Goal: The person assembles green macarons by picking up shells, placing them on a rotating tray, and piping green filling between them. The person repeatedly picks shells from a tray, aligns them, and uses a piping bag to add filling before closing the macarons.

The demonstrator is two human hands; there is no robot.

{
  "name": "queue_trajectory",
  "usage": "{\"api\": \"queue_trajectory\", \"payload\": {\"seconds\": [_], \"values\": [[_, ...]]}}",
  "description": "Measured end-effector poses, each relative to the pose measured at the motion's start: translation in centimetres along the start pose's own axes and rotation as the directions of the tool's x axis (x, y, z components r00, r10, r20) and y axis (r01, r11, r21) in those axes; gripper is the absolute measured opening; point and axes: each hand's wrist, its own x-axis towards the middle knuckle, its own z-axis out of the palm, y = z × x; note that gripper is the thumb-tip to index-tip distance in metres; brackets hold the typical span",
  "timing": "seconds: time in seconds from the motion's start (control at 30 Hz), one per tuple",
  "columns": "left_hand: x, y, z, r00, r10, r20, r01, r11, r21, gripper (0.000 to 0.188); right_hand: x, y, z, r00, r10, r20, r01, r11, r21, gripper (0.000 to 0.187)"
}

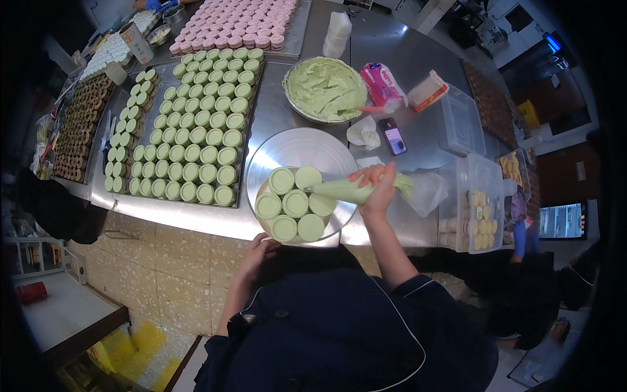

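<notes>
My right hand is closed round a piping bag filled with light green cream. The bag lies slanted, its tip pointing left over several round green-topped cakes. These cakes stand close together on a round metal cake turntable before me; some tops show a rim ring, others look smooth. My left hand is at the turntable's near-left rim, its fingers bent against the edge. Beyond the turntable is a metal bowl of the same green cream, with a reddish-handled tool in it.
To the left, a large tray holds rows of green-topped cakes; pink ones stand behind. A phone, crumpled paper, a pink wipes pack and clear boxes lie to the right. A co-worker's gloved hand shows at the right.
</notes>
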Motion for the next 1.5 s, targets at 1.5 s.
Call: {"api": "queue_trajectory", "payload": {"seconds": [1.5], "values": [[1.2,3.2,-2.3,0.969,0.161,-0.188,-0.186,0.975,-0.125,0.037,1.2,0.2,-1.0,1.0,-0.021,-0.013,0.021,1.0,0.001,0.047]]}}
